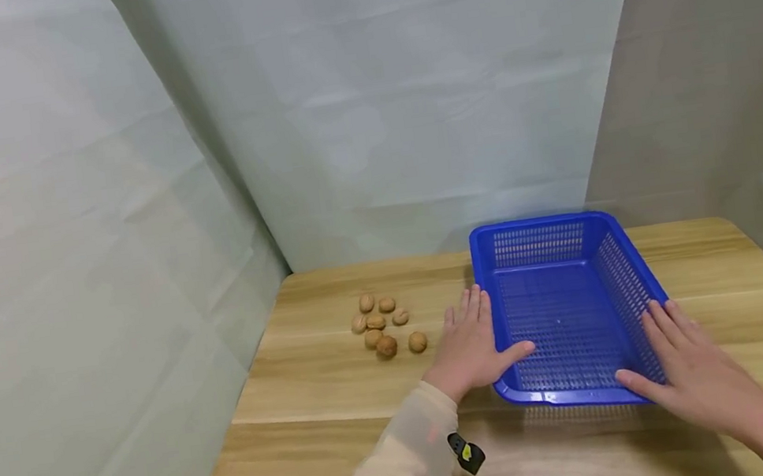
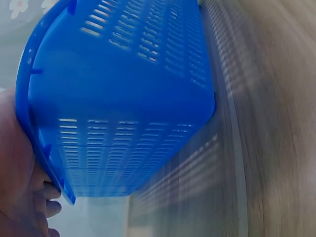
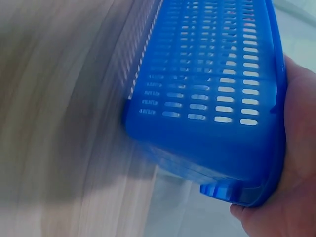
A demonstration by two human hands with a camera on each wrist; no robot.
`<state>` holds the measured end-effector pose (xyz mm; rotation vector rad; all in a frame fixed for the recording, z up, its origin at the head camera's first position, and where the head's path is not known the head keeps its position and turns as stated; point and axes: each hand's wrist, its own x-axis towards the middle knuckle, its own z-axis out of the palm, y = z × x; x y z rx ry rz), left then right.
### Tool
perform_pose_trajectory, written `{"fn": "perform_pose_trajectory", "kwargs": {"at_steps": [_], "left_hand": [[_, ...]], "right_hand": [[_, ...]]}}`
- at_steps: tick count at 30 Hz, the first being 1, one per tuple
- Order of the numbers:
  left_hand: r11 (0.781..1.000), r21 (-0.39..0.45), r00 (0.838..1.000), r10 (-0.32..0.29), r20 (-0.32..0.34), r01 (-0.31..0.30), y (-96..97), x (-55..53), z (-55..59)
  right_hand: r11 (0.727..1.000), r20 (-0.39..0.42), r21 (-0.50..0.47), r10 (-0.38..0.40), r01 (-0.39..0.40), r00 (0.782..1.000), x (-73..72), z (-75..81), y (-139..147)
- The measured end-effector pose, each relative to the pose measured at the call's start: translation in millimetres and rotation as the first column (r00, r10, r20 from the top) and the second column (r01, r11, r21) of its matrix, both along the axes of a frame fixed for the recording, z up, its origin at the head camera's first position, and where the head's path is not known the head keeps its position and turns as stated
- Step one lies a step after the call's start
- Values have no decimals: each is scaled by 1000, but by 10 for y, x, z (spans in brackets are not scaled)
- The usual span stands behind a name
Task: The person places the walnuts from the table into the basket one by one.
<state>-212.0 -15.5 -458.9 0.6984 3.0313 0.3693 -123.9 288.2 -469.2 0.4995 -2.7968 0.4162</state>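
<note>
A blue plastic basket (image 1: 565, 398) with slotted walls stands toward the right of the wooden table, nothing inside it. At its left side, my left hand (image 1: 469, 346) holds the rim, thumb over the inner edge and fingers along the outside. On the opposite side my right hand (image 1: 697, 366) holds the rim in the same way, its thumb over the near corner. From the left wrist view, fingertips (image 2: 52, 207) show beneath the rim. In the right wrist view the palm (image 3: 296, 163) lies against the basket's rim.
Several walnuts (image 1: 375, 321) lie loose on the table (image 1: 298, 375), left of the basket. Pale cloth (image 1: 408, 108) hangs behind and along the left side of the table. A black strap (image 1: 467, 454) sits at the left sleeve.
</note>
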Motion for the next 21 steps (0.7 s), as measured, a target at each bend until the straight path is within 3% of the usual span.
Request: {"fn": "perform_pose_trajectory", "kwargs": {"at_steps": [6,10,21], "left_hand": [[999,6,999,-32,4,32,-74,-78,-1],[999,-1,999,-44,18,44,-117,-48,11],[996,-15,995,-87,56,88,-154,38,152]], "right_hand": [[1000,-5,-13,-12,12,1000,1,49,-72],[1000,2,-14,-8,8,1000,44,75,-82],[995,197,-98,23,-4,980,-49,202,177]]}}
